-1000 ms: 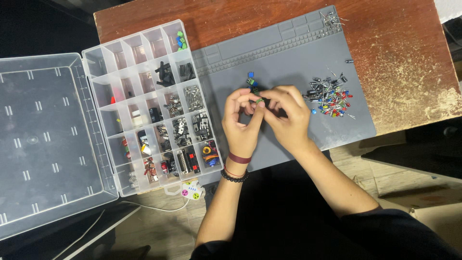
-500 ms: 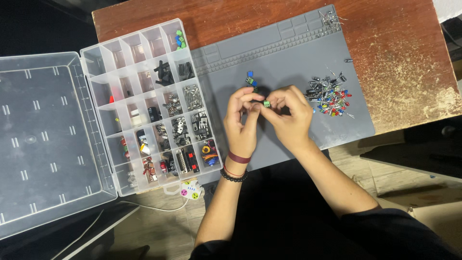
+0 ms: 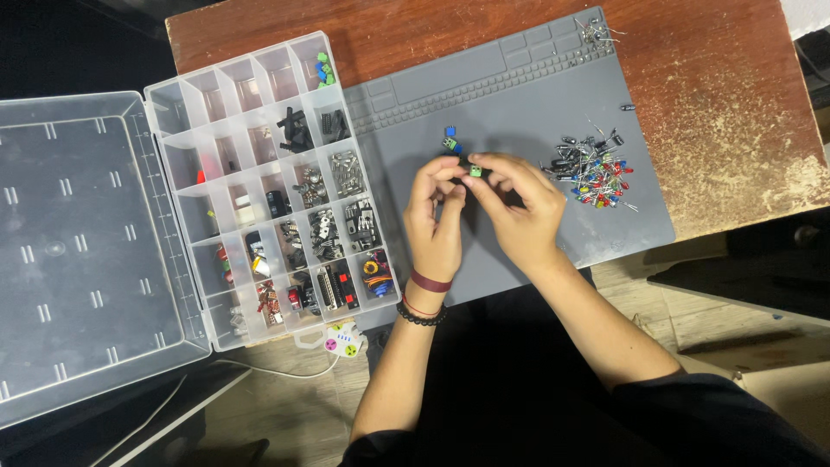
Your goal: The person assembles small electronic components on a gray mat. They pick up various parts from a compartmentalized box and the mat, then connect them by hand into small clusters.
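Green terminal block (image 3: 475, 171): small part pinched between both sets of fingertips, held just above the grey work mat (image 3: 519, 95), mid-mat. Left hand (image 3: 437, 216) has thumb and forefinger closed in on it from the left, the other fingers curled. Right hand (image 3: 517, 207) grips it from the right, fingers bent over the top. Can't tell which hand carries the load.

Progress, my read: sorting looks partway. Two more small blocks, blue and green (image 3: 450, 140), sit on the mat just beyond the hands. A loose pile of red and dark components (image 3: 592, 169) lies unsorted to the right, near the right hand. The compartment organizer (image 3: 268, 173) to the left is mostly filled, with several upper cells bare; one top cell (image 3: 323, 69) already holds green and blue blocks. Its clear lid (image 3: 78, 251) lies open flat, far left.
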